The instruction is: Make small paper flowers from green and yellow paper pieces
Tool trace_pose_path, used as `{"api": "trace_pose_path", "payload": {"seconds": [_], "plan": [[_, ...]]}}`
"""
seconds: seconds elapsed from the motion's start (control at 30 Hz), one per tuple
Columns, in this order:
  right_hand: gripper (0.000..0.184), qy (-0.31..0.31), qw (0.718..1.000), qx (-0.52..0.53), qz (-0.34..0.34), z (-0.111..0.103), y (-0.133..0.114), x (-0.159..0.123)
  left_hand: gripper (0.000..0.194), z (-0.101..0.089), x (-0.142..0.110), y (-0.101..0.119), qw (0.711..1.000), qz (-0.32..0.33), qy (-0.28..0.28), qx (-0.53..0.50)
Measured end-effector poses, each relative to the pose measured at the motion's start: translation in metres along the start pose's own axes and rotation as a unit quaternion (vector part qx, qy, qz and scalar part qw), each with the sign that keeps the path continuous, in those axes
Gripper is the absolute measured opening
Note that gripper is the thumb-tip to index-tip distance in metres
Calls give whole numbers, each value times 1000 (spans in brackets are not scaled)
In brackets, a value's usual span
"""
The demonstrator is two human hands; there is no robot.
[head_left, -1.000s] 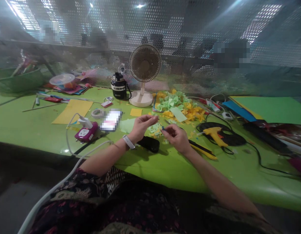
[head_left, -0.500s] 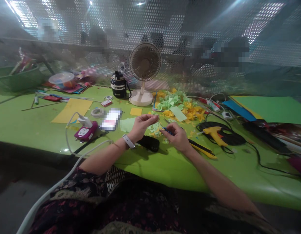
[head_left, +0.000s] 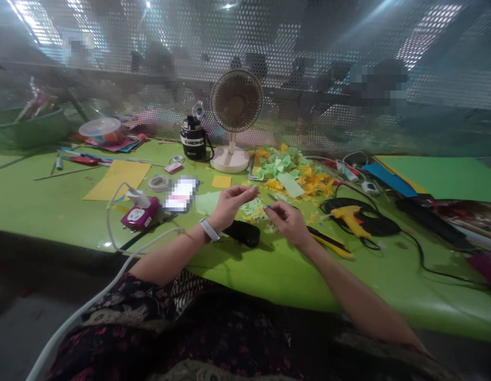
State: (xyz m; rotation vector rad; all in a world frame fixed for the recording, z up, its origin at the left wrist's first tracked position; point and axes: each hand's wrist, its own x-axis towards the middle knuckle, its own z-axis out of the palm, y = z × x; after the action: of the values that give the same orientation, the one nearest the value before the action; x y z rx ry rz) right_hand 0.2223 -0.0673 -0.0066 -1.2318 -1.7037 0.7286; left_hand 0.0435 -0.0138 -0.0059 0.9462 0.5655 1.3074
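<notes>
The white cable [head_left: 70, 328] is running up across the patterned clothing [head_left: 213, 328] and past the left forearm towards a magenta power socket [head_left: 137, 216]. The left hand [head_left: 231, 207], with a white watch [head_left: 209, 230] on its wrist, is hanging raised over the green tabletop [head_left: 70, 211], fingers drawn together; whether they are gripping anything I cannot tell. The right hand [head_left: 288, 222] is pinching a thin dark sliver [head_left: 265, 201] between thumb and fingers, just off the left fingertips, though it is too small to identify. Beneath them lie a black pouch [head_left: 242, 233] and loose paper scraps [head_left: 253, 212]. A snagged cable could drag the socket, and a careless elbow could scatter the scraps. A yellow-handled cutter [head_left: 330, 244] and a yellow glue gun [head_left: 350, 219] are lying just right of the right hand — a slip that way could mean a cut, or a burn if the gun is hot. Farther back, a heap of green and yellow paper [head_left: 293, 172] is sitting before a fan [head_left: 236, 100]; whether it is running is hard to make out.
</notes>
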Motion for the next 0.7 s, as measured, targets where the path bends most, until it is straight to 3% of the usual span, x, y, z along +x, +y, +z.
{"api": "trace_pose_path", "payload": {"seconds": [0.13, 0.33, 0.7], "plan": [[42, 44, 997, 52, 20, -4, 4, 4, 38, -1, 2, 7, 1000, -8, 20, 13], [41, 92, 986, 131, 41, -8, 0, 5, 35, -5, 2, 6, 996, -43, -52, 58], [46, -68, 957, 249, 136, 0, -7, 3, 28, -9, -1, -6, 984, -35, -139, 107]]}}
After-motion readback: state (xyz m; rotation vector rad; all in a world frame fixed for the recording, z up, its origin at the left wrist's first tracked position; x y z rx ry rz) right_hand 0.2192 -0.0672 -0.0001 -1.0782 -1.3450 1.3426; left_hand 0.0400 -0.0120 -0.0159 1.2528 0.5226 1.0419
